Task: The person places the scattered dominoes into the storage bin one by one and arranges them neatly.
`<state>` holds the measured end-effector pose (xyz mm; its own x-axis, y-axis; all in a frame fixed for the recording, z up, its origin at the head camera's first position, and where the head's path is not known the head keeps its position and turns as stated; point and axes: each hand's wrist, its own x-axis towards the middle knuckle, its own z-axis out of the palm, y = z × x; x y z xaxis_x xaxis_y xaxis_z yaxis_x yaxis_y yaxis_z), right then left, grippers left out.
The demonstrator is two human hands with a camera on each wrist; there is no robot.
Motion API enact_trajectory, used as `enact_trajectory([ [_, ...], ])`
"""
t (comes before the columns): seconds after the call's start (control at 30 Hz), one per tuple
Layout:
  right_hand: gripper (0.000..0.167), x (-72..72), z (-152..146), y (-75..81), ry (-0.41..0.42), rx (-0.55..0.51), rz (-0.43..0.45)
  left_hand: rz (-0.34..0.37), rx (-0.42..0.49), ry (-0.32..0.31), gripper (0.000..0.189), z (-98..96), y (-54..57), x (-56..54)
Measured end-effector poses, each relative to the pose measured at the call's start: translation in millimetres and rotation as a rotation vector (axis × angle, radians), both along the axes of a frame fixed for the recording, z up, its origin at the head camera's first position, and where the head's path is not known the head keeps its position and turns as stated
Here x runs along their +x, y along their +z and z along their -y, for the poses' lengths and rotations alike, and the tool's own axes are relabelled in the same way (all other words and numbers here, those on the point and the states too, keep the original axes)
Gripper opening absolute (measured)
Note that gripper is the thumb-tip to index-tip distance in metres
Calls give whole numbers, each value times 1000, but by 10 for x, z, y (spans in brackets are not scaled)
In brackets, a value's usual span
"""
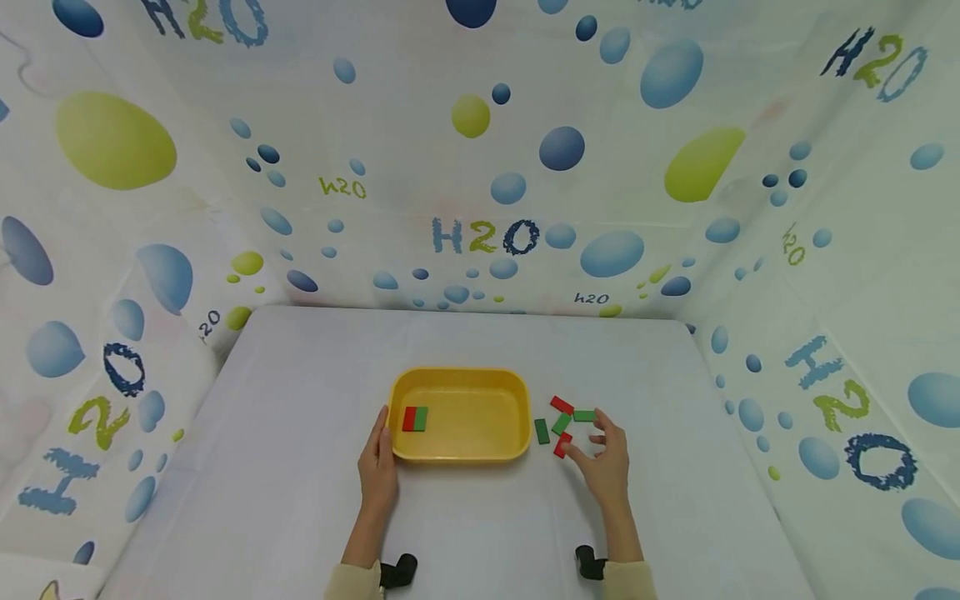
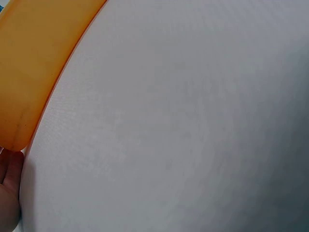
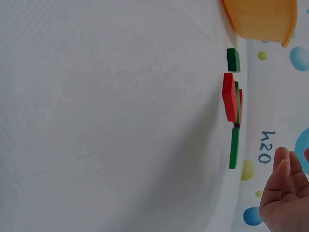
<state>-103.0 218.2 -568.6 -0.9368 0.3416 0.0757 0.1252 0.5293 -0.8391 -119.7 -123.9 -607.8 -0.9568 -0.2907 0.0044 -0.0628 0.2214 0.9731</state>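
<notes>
A yellow tray (image 1: 472, 458) has my left hand (image 1: 378, 467) at its left side, the fingers lying along the outer wall. In the left wrist view, fingertips (image 2: 15, 162) touch the tray's corner. Inside the tray a red block (image 1: 408, 419) and a green block (image 1: 422, 419) lie side by side. My right hand (image 1: 607, 467) hovers over the loose blocks to the right of the tray, thumb and fingers apart with nothing between them. Nearest its thumb is a red block (image 1: 561, 447); its fingertips overlap the end of a green block (image 1: 584, 416).
Another red block (image 1: 562, 405) and two more green blocks, one slanted (image 1: 561, 424) and one upright in view (image 1: 542, 431), lie close together by the tray's right wall. A white cloth covers the table (image 1: 300, 375), and a patterned curtain (image 1: 420, 167) encloses it on three sides.
</notes>
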Motion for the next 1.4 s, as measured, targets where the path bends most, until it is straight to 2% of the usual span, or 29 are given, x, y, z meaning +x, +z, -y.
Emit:
enact_trajectory([
  [0.27,82,-11,-20,-165,10,17,132,-5,6,0,46,2,-10,-3],
  [0.6,79,-62,-9,-256,33,15,220,-9,13,0,46,3,-22,-1],
  [0.97,74,-97,17,-332,72,113,224,-32,16,-2,45,0,-16,4],
  [1.4,64,-102,56,-326,77,184,194,-8,19,-8,46,9,-45,-12],
])
